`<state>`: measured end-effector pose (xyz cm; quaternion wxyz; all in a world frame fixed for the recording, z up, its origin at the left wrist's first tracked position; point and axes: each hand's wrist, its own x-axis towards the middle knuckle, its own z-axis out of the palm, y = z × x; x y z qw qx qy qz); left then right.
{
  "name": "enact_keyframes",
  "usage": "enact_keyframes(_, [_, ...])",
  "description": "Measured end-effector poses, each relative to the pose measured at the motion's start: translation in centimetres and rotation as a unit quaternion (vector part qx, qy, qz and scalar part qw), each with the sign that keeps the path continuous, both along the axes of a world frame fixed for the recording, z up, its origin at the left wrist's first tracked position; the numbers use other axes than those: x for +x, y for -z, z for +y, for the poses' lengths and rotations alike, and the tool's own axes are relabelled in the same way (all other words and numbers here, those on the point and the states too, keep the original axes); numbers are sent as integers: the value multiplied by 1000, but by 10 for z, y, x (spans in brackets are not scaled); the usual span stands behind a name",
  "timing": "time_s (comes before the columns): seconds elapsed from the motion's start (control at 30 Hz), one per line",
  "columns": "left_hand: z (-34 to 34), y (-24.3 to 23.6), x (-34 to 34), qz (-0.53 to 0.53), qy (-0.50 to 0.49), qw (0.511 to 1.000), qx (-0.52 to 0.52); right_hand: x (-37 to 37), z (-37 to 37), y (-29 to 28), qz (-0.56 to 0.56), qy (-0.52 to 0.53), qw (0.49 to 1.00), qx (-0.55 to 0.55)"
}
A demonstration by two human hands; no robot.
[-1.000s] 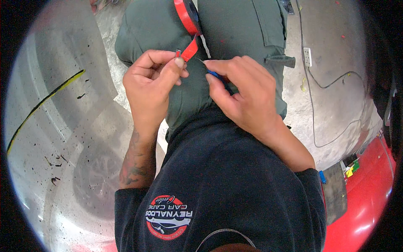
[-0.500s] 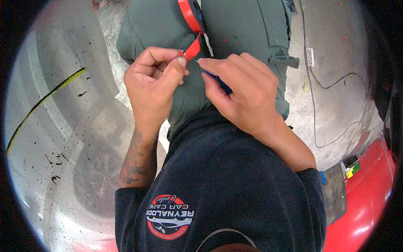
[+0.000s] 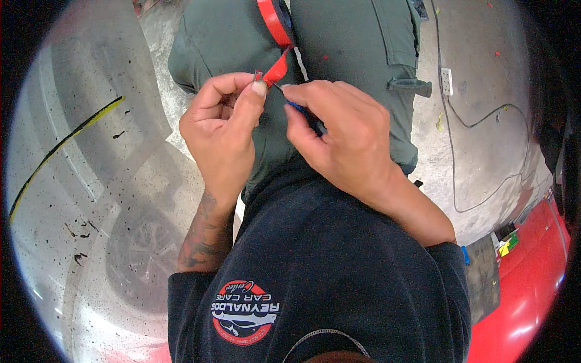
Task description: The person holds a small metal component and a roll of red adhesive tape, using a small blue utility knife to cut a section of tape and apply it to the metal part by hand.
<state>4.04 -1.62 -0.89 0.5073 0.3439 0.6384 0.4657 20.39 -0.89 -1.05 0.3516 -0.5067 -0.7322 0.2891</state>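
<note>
My left hand [image 3: 219,127] pinches the end of a red tape strip [image 3: 278,69] between thumb and forefinger, and a small bit pokes up past the fingertips. The strip twists up to its roll [image 3: 273,22], which rests between my thighs and is cut off by the top edge. My right hand [image 3: 348,136] is closed round a slim tool with a blue handle [image 3: 296,107]. Its thin dark tip reaches toward the tape right beside my left thumb; whether it touches cannot be made out. Most of the handle is hidden in my palm.
At the left stands a glossy grey, speckled panel [image 3: 72,175] with a black-and-yellow strip [image 3: 72,139] on it. To the right, a dark cable [image 3: 452,157] and a white power strip [image 3: 446,81] lie on the concrete floor. A red glossy surface [image 3: 523,284] fills the lower right.
My right hand has shifted slightly left with the tool, and its handle has turned a little. My left hand has moved slightly, still pinching the tape end.
</note>
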Motion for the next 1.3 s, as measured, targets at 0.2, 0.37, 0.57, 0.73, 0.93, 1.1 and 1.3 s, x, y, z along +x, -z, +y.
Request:
enact_keyframes(0.2, [0, -3, 7, 20, -17, 999, 28, -5, -10, 5, 5, -19, 1000, -24])
enact_keyframes(0.37, [8, -2, -6, 171, 11, 980, 98, 15, -13, -17, 20, 42, 998, 35])
enact_keyframes(0.57, [11, 6, -28, 294, 41, 954, 51, 34, -5, -26, 28, 116, 991, 55])
enact_keyframes(0.73, [7, 0, -26, 147, 16, 988, -39, 21, -7, -10, 83, 38, 993, -70])
enact_keyframes(0.93, [2, -14, -16, 95, 16, 995, -40, 3, -13, -7, 83, -17, 993, -84])
enact_keyframes(1.1, [-2, -19, -8, 62, 17, 998, -11, -2, -11, -10, 101, -22, 992, -73])
enact_keyframes(1.3, [-5, -20, -7, 67, 24, 997, -3, -4, -10, -9, 103, -19, 991, -83])
